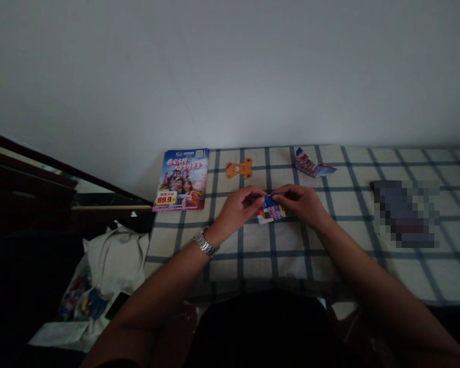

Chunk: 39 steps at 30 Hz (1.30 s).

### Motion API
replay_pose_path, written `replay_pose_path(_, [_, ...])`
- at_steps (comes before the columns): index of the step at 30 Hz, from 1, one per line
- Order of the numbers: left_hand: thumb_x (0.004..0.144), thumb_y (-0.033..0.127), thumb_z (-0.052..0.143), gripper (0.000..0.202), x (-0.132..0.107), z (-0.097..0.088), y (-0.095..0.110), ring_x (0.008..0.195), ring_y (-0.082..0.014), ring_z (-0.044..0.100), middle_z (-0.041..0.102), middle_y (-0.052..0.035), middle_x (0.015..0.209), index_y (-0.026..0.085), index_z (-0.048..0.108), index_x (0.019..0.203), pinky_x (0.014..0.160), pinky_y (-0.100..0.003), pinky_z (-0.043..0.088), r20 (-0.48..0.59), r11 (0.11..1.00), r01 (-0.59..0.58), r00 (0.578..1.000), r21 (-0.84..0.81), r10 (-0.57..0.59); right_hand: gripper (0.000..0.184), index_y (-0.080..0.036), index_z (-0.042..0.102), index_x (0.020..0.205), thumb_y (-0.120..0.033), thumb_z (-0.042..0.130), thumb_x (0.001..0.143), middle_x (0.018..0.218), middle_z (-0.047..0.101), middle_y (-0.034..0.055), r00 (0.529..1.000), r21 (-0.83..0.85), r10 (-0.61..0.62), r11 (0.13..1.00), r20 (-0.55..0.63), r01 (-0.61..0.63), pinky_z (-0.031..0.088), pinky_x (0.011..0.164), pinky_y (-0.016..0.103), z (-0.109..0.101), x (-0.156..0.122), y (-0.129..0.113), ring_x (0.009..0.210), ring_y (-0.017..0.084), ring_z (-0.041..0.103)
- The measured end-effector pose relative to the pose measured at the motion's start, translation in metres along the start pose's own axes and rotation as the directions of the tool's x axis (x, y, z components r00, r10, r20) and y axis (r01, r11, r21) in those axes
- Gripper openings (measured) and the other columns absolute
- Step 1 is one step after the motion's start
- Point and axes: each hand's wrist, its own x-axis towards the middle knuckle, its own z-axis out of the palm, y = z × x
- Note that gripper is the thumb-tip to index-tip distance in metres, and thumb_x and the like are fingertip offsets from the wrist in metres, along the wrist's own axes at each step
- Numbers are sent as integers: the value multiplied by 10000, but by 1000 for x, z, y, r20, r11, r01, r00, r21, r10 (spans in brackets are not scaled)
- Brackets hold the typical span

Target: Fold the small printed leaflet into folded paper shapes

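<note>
Blue-topped printed paper (pixel 273 212) is pinched near its far edge by left hand (pixel 244 205) and right hand (pixel 303 203), thumbs and fingers closed on it. Forearms are angled inward from both sides, fingertips brought close together over checked cloth (pixel 224 245). Blue strip is turned toward the wall (pixel 230 71), multicoloured part away from it; longer visible side is set roughly left-right, slightly slanted. Paper is seen between and just below the thumbs; cloth contact cannot be told.
</note>
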Motion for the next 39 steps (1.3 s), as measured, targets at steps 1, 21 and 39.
replay_pose_path(1, [1024, 360, 682, 178, 0, 0, -1, 893, -155, 724, 761, -37, 992, 214, 731, 1114, 794, -270, 577, 2, 1000, 6, 1000, 8, -6, 323, -231, 843, 935, -538, 838, 832, 891, 833, 60, 1000, -2, 2, 1000, 1, -2, 617, 730, 372, 0, 0, 0, 788, 241, 762])
replay_pose_path(21, [980, 376, 690, 194, 0, 2, 3, 814, -149, 667, 677, -27, 918, 200, 614, 1009, 705, -244, 554, -71, 1000, 25, 997, -13, -26, 340, -229, 734, 920, -561, 798, 878, 827, 753, 26, 1000, 111, -9, 994, -17, 10, 574, 690, 323, 6, -1, 6, 736, 194, 687])
replay_pose_path(39, [991, 305, 702, 131, -2, 0, 6, 891, -144, 729, 744, -32, 1004, 209, 684, 1077, 820, -261, 606, -151, 998, 13, 988, -61, -22, 345, -242, 778, 1044, -548, 803, 886, 994, 814, 56, 1000, 91, -9, 996, -11, 10, 624, 832, 376, 7, -4, 3, 889, 237, 758])
